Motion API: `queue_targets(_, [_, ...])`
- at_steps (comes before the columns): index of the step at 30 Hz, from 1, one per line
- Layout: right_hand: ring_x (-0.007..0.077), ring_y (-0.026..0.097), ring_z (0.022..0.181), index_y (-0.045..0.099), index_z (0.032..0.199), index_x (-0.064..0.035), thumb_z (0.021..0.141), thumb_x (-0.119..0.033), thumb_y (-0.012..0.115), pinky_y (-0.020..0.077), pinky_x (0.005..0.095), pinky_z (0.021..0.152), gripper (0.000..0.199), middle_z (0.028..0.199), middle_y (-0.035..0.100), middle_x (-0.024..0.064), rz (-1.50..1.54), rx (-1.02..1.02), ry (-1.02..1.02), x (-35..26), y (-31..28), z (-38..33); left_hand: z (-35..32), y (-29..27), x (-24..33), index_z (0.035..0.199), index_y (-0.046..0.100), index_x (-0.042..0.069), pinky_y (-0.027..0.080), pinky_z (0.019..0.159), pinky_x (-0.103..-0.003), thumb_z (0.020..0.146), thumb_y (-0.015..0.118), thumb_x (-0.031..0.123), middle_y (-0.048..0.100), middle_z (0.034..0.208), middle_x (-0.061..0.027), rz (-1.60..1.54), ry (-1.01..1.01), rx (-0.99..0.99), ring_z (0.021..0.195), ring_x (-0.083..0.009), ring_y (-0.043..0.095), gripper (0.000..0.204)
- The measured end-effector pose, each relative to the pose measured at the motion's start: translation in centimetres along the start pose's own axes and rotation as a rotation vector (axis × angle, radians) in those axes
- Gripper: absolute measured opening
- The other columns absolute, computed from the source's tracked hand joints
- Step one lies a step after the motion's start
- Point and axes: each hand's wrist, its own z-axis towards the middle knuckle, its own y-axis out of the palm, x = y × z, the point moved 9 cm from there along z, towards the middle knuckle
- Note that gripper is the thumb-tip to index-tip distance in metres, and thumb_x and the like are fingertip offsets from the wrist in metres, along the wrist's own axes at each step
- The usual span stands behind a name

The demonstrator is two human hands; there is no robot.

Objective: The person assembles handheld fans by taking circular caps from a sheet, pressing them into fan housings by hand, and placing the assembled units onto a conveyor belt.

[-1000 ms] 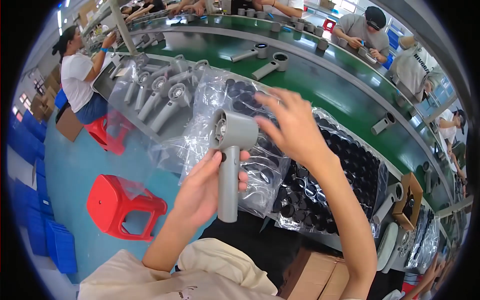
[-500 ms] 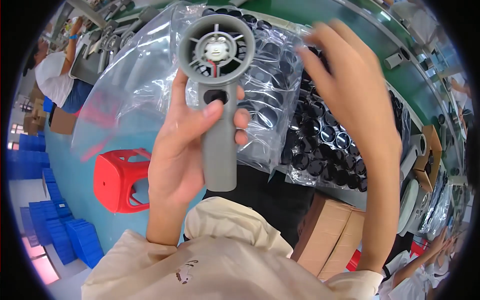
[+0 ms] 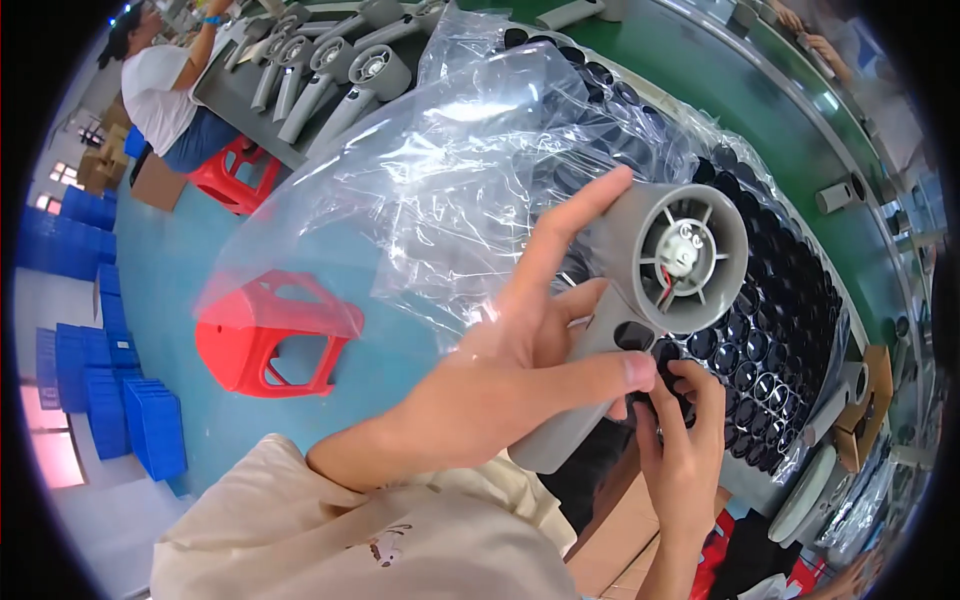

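Observation:
A grey handheld fan body (image 3: 625, 235) is tilted in front of me, its round head at the upper right and its motor showing behind the spokes. My left hand (image 3: 490, 390) is wrapped round it, thumb on the handle below the dark oval opening and index finger along the head. Beside the handle, my right hand (image 3: 688, 450) has its fingers curled in a pinch round what looks like a black round cap (image 3: 680, 385), partly hidden by the fingers. Rows of black round caps (image 3: 765, 330) lie in clear plastic behind the fan.
Clear plastic sheeting (image 3: 430, 180) spreads over the left of the caps. A red stool (image 3: 240, 345) stands on the floor at left, with blue crates (image 3: 155, 425) beyond. More grey fan bodies (image 3: 325, 85) lie near a seated person (image 3: 160, 80). A green conveyor (image 3: 690, 65) runs behind.
The fan has moved right and tilted from upright. My right hand has come down from above the caps to the fan's handle, its fingers now curled. My view has shifted too.

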Motion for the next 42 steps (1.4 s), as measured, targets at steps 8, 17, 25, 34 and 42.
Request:
queue_targets(8, [0.0335, 0.058, 0.092, 0.065, 0.103, -0.0025, 0.067, 0.001, 0.070, 0.0486, 0.0400, 0.077, 0.037, 0.108, 0.056, 0.0171, -0.008, 0.056, -0.138, 0.5, -0.5, 0.6, 0.9, -1.1, -1.0, 0.141, 0.026, 0.014, 0.055, 0.064, -0.033, 0.079, 0.065, 0.007, 0.051, 0.115, -0.0186, 0.158, 0.007, 0.124, 0.084, -0.0237, 0.060, 0.073])
queue_targets(17, [0.0254, 0.051, 0.087, 0.061, 0.097, 0.0019, 0.069, -0.011, 0.061, 0.0473, 0.0313, 0.073, 0.031, 0.096, 0.048, 0.0135, -0.108, 0.114, -0.213, 0.6, -0.2, -0.1, 0.4, 1.7, -1.4, 0.145, 0.016, 0.012, 0.050, 0.063, -0.032, 0.083, 0.059, 0.006, 0.047, 0.112, -0.0207, 0.271, 0.067, 0.007, 0.083, -0.0236, 0.055, 0.076])
queue_targets(25, [0.0274, 0.053, 0.090, 0.058, 0.091, -0.0076, 0.072, -0.010, 0.059, 0.0494, 0.0338, 0.075, 0.020, 0.102, 0.051, 0.0147, -0.049, 0.154, -0.218, -0.4, -1.4, -2.0, -1.0, 1.6, -1.0, 0.146, 0.016, 0.014, 0.049, 0.065, -0.031, 0.084, 0.058, 0.005, 0.049, 0.111, -0.0188, 0.294, 0.124, 0.074, 0.083, -0.0220, 0.054, 0.076])
queue_targets(34, [0.0226, 0.065, 0.069, 0.044, 0.089, -0.0026, 0.086, 0.009, 0.047, 0.0572, 0.0328, 0.054, 0.013, 0.086, 0.063, 0.0191, 1.432, 0.692, 0.469, 8.9, -10.1, -12.4, -2.0, 1.1, -2.1, 0.144, 0.024, 0.011, 0.051, 0.069, -0.030, 0.089, 0.052, 0.011, 0.048, 0.126, -0.0248, 0.166, -0.010, 0.039, 0.083, -0.0183, 0.056, 0.062])
queue_targets(42, [0.0075, 0.040, 0.049, 0.058, 0.091, -0.0058, 0.088, -0.018, 0.058, 0.0281, 0.0208, 0.042, 0.012, 0.057, 0.042, -0.0010, 0.661, 1.010, 0.958, 26.3, -21.1, -31.2, 0.0, 2.7, -0.3, 0.144, 0.025, 0.011, 0.052, 0.073, -0.029, 0.092, 0.047, 0.008, 0.044, 0.132, -0.0288, 0.205, 0.038, 0.001, 0.082, -0.0162, 0.056, 0.056])
